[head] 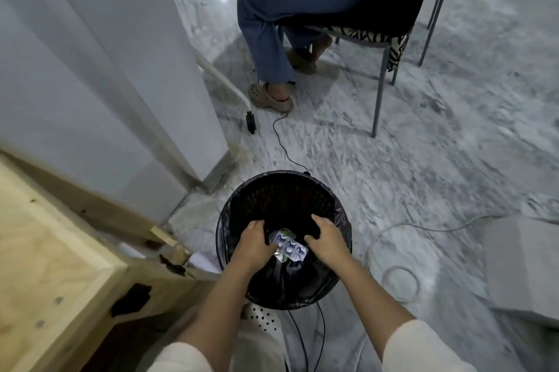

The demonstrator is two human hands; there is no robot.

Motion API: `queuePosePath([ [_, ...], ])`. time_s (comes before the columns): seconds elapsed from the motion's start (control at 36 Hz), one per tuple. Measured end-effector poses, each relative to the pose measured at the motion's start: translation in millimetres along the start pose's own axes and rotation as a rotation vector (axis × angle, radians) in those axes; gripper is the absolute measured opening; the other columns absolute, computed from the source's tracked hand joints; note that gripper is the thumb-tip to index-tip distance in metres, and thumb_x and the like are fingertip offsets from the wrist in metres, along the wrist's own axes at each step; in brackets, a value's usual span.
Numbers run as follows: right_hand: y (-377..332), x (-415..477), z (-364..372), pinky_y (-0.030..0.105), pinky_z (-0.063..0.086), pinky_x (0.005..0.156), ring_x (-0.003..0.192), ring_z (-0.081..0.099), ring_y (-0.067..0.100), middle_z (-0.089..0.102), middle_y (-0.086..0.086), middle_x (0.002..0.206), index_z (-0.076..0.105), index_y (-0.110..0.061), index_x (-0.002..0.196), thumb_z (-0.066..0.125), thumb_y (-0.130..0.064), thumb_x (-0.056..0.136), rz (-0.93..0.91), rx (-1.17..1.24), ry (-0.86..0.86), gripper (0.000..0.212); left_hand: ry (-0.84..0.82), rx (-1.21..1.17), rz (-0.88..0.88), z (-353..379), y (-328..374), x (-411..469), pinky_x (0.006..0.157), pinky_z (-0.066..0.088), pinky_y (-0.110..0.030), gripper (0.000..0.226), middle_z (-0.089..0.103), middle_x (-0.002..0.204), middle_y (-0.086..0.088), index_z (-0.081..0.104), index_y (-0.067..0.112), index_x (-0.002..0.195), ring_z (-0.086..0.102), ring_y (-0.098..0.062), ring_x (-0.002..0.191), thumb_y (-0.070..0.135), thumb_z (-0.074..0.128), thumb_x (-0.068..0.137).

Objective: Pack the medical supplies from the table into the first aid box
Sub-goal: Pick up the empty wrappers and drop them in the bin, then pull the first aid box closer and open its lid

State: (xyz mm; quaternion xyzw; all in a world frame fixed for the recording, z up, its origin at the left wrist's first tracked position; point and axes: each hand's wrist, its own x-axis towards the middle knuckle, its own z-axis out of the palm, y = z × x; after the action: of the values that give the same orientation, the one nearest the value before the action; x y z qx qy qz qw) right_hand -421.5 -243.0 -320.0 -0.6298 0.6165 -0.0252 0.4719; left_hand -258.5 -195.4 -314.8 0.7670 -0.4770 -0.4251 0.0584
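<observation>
**Both hands over a lined bin, foil blister strip between them**

Head view: Seen from above, both forearms reaching down into a round black wastebasket (284, 190) lined with a dark plastic bag, standing on a mottled grey-white marble floor (453, 144). Left hand (253, 243) curled, fingertips pinching the near-left edge of a silvery blister strip (289, 246) with blue-and-white printing; lettering too blurred to read, no brand legible. Strip held just inside the basket mouth, tilted. Right hand (328, 238) just beside the strip, fingers bent and loosely spread, thumb pointing at the foil; contact with it impossible to tell. Pale sleeves at the bottom edge. Plywood furniture (45, 250) at lower left. Thin black cable (282, 141) running across the floor to the basket rim. Behind, a seated person's legs in blue trousers (272, 23) and beige clogs (272, 97) on a zebra-patterned chair (396, 47). First aid box nowhere in frame.
</observation>
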Motion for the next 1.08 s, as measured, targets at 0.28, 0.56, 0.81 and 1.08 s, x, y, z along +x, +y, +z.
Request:
queuePosePath([
  [0.28, -57, -69, -61, 0.026, 0.03, 0.11, 0.135, 0.038, 0.022, 0.038, 0.009, 0.148, 0.038, -0.008, 0.141, 0.054, -0.017, 0.091, -0.156, -0.11, 0.084, 0.053, 0.133, 0.16, 0.151, -59, 63, -74, 0.116, 0.024, -0.031, 0.068, 0.027, 0.159, -0.012, 0.025, 0.004, 0.154, 0.026, -0.027, 0.147, 0.029, 0.056, 0.099],
  [0.56, -148, -152, -117, 0.037, 0.035, 0.108, 0.135, 0.038, 0.027, 0.032, 0.009, 0.151, 0.035, -0.01, 0.143, 0.05, -0.019, 0.094, -0.33, -0.204, 0.166, 0.052, 0.335, 0.274, 0.252, -149, 99, -186, 0.11, 0.035, -0.036, 0.055, 0.037, 0.149, -0.013, 0.037, 0.004, 0.145, 0.038, -0.029, 0.137, 0.024, 0.055, 0.097],
  [0.81, -252, -239, -80, 0.032, 0.035, 0.107, 0.131, 0.043, 0.024, 0.046, 0.01, 0.142, 0.042, -0.008, 0.138, 0.054, -0.019, 0.091, -0.67, -0.281, 0.246, 0.05, 0.673, 0.269, 0.218, -225, 32, -306, 0.113, 0.031, -0.033, 0.063, 0.034, 0.156, -0.009, 0.031, 0.007, 0.152, 0.034, -0.024, 0.143, 0.035, 0.053, 0.099],
  [1.08, -379, -327, 41, 0.028, 0.033, 0.106, 0.13, 0.046, 0.024, 0.051, 0.012, 0.139, 0.05, -0.007, 0.132, 0.059, -0.018, 0.088, -1.08, -0.337, 0.146, 0.047, 0.944, 0.202, -0.031, -295, -107, -432, 0.116, 0.029, -0.035, 0.063, 0.038, 0.153, -0.011, 0.035, 0.006, 0.149, 0.033, -0.027, 0.143, 0.034, 0.057, 0.097],
])
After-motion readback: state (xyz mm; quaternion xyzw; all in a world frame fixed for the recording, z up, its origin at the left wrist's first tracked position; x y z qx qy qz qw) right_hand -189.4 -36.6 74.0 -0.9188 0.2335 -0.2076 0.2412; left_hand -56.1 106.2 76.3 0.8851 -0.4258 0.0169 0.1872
